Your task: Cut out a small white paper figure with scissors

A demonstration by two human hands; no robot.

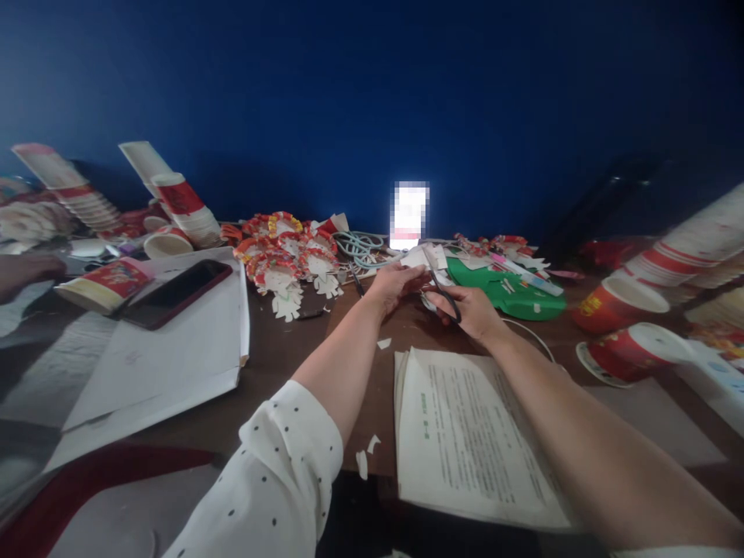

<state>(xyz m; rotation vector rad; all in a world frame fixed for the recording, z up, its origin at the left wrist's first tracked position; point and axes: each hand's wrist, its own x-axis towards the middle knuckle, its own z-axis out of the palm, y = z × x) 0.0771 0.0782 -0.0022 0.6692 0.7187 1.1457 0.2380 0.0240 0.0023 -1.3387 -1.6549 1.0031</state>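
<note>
My right hand (pixel 475 311) grips a pair of black-handled scissors (pixel 454 305), its fingers curled through the loops. Close beside it, my left hand (pixel 393 290) pinches a piece of white paper (pixel 419 258) near the scissor blades. How far the blades are apart cannot be made out. Under my right forearm lies an open booklet (pixel 465 434) of printed pages. Small white paper scraps (pixel 362 464) are scattered on the brown table (pixel 314 349). Behind my hands a lit phone (pixel 410 221) stands upright against the blue wall.
Decorated paper cutouts (pixel 279 260) in red, yellow and white are heaped left of a coiled cable (pixel 361 249). A green sheet (pixel 538 304) lies right. Red paper cups (pixel 619 302) stand far right, with more stacked left near a dark phone (pixel 180 294) and another person's hand (pixel 29 273).
</note>
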